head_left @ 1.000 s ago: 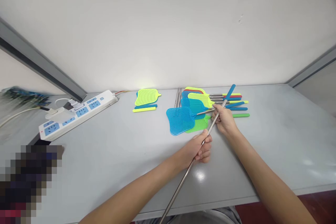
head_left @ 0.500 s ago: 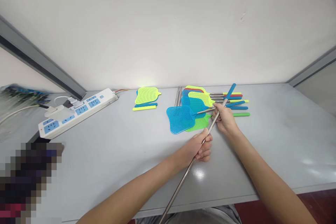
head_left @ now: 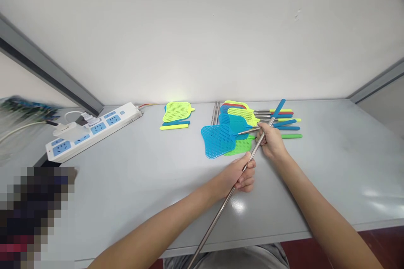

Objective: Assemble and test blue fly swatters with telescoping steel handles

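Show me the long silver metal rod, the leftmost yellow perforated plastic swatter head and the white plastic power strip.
Long silver metal rod (head_left: 217, 217): head view, lower shaft.
Leftmost yellow perforated plastic swatter head (head_left: 177, 112): head view, middle of mesh.
White plastic power strip (head_left: 98, 128): head view, blue socket panel.

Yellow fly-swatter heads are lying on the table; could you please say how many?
3: the left head, the rearmost right head, and a nearer right head. Others may be hidden underneath.

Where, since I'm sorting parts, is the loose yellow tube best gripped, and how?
Probably the middle of the yellow tube, pinched across its width from above and the near side: it is slim and straight, lies sideways on the table with its near edge exposed, and the blue tube sits close behind.
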The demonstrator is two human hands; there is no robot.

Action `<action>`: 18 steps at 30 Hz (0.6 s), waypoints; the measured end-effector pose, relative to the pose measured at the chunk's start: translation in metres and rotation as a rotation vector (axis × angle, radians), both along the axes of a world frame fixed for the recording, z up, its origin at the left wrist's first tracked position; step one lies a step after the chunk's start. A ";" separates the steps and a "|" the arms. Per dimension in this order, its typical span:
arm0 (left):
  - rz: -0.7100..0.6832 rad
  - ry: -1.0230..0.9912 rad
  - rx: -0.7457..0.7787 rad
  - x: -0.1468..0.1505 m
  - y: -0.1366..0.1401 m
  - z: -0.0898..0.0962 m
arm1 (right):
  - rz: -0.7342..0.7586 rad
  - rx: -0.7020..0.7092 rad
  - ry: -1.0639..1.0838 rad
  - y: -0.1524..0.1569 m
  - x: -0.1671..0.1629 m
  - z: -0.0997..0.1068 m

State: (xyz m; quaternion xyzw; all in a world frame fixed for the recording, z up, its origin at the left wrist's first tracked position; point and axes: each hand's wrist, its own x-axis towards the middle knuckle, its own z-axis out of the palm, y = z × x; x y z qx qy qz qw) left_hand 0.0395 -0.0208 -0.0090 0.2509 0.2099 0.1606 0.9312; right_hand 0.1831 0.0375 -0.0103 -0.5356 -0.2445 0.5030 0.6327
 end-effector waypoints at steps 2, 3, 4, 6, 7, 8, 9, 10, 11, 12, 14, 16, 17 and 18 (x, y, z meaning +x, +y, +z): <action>0.000 -0.008 0.001 -0.001 0.000 -0.001 | 0.008 -0.002 0.001 0.000 0.000 0.000; 0.000 -0.009 0.002 -0.001 0.000 -0.002 | 0.010 -0.003 0.001 -0.001 0.000 0.000; 0.000 -0.009 0.003 -0.001 0.000 -0.002 | 0.011 -0.003 0.001 -0.001 0.000 0.000; 0.005 -0.002 0.003 -0.002 0.000 -0.002 | 0.010 -0.002 0.000 -0.001 0.000 0.001; 0.007 0.000 0.002 -0.002 0.000 -0.002 | 0.009 0.000 0.000 -0.002 0.000 0.001; 0.010 0.001 0.002 -0.002 0.000 -0.002 | 0.009 0.001 0.000 -0.002 0.001 0.002; 0.012 0.002 0.003 -0.002 0.000 -0.002 | 0.010 0.002 -0.001 -0.002 0.001 0.002; 0.014 0.005 0.003 -0.002 0.000 -0.001 | 0.010 0.001 -0.002 -0.003 0.002 0.002; 0.015 0.010 0.004 -0.002 0.000 0.000 | 0.011 0.000 -0.002 -0.003 0.002 0.003; 0.014 0.016 0.005 -0.002 0.000 0.000 | 0.010 -0.002 -0.004 -0.003 0.002 0.003; 0.012 0.026 0.008 -0.002 0.000 0.001 | 0.008 -0.005 -0.007 -0.003 0.002 0.004; 0.011 0.028 0.013 -0.001 0.000 0.002 | 0.005 -0.006 -0.009 -0.003 0.002 0.004; 0.010 0.027 0.016 -0.001 0.000 0.002 | 0.006 -0.006 -0.011 -0.003 0.002 0.004; 0.010 0.024 0.018 -0.001 0.000 0.002 | 0.007 -0.006 -0.013 -0.003 0.002 0.004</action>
